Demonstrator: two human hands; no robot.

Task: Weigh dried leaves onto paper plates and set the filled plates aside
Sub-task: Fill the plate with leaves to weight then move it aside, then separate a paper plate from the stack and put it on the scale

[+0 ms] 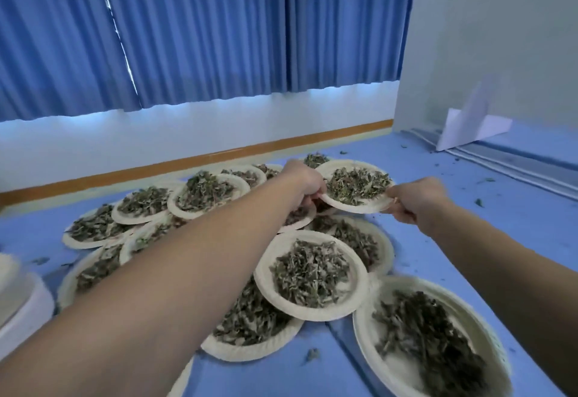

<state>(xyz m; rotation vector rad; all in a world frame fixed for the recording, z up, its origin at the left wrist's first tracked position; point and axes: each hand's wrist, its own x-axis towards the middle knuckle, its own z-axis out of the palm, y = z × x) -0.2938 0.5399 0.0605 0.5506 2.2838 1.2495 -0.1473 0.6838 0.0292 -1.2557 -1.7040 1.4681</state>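
Round white paper plates of dried green leaves [266, 274] overlap in wide cluster on blue worktop [469, 234]. One filled plate [353, 207] at cluster's far right, over others' edges. Left hand [305, 182] pinches its left rim, right hand [416, 198] pinches its right rim. Leaf crumbs [478, 202] scattered far right.

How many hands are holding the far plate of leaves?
2. The left hand grips the plate at its left rim; the right hand at its right rim. None hidden.

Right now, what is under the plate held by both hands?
Under the plate, pinched by the left hand and right hand, edges of other leaf-filled plates show. Whether it rests on them, and what lies beneath its middle, is covered.
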